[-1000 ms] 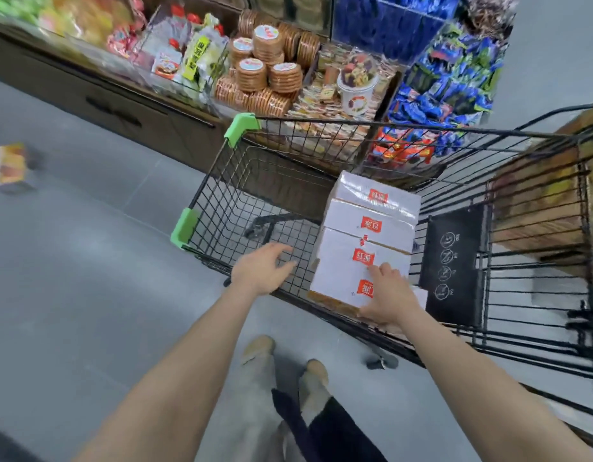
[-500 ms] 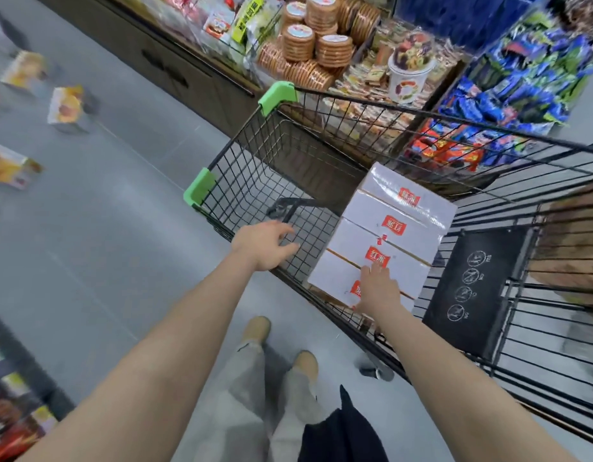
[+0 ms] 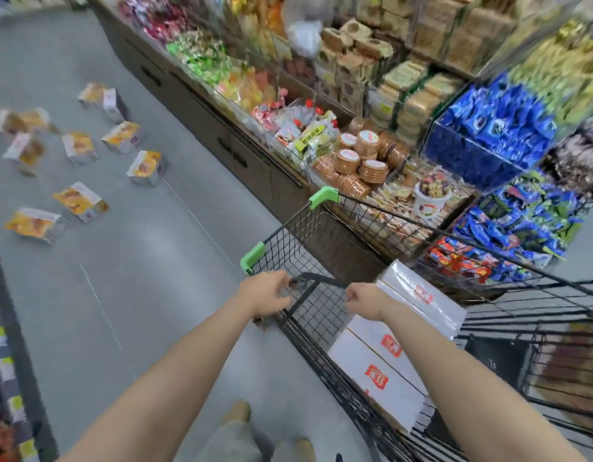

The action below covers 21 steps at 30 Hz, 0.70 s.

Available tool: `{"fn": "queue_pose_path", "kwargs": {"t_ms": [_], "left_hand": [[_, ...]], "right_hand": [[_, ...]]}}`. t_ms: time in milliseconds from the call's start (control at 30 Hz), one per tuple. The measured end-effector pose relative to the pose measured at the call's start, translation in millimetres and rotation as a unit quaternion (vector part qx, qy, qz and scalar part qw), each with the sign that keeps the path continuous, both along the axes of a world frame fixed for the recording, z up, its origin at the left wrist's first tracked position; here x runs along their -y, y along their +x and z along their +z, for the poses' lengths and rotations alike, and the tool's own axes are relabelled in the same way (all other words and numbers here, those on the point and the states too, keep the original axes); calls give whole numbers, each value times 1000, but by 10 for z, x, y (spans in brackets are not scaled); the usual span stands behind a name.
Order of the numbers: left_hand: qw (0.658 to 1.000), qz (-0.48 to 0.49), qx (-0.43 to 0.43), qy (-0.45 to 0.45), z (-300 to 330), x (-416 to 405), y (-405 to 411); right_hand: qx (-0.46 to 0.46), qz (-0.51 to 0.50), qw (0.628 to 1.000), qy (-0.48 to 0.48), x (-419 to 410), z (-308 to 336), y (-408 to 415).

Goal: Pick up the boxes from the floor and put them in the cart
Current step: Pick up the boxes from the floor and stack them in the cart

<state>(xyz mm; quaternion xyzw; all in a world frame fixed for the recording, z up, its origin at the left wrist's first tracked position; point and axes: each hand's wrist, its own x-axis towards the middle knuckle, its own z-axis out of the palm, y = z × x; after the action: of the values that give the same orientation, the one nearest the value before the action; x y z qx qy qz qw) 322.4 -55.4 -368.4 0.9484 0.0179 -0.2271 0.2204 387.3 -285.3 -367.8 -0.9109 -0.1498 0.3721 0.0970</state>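
Several orange-and-white boxes lie scattered on the grey floor at the upper left, among them one box [image 3: 145, 167] and another box [image 3: 79, 201]. The black wire cart [image 3: 316, 198] with green corners stands at the lower right. White boxes with red labels [image 3: 383, 358] are stacked inside it. My left hand [image 3: 266, 295] sits on the cart's near-left rim with its fingers curled over the wire. My right hand [image 3: 365, 300] hovers over the basket beside the white boxes, fingers loosely curled, holding nothing.
A long snack display [image 3: 361, 151] with biscuits, sweets and blue packets runs along the cart's far side. Another shelf edge [image 3: 8, 345] borders the aisle at the lower left. My feet [image 3: 238, 411] are on the floor beside the cart.
My right hand has come off the white boxes and lifted above the basket. My left hand has closed onto the cart rim. The view has swung left, bringing the floor boxes into sight.
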Motion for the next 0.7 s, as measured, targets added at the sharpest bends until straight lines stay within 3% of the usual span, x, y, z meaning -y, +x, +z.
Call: {"fn": "queue_pose_path", "kwargs": {"t_ms": [233,533,700], "left_hand": [[991,119,59,2,423,-1266,-204],[955,283,93,13,665,-3678,-686],[926,358,122,-8,678,-4546,-788]], "right_hand": [[58,89,992,67,-1564,573,338],[88,181,973,114,-4022,841,342],[95,235,959,126,-5089,941,358]]}}
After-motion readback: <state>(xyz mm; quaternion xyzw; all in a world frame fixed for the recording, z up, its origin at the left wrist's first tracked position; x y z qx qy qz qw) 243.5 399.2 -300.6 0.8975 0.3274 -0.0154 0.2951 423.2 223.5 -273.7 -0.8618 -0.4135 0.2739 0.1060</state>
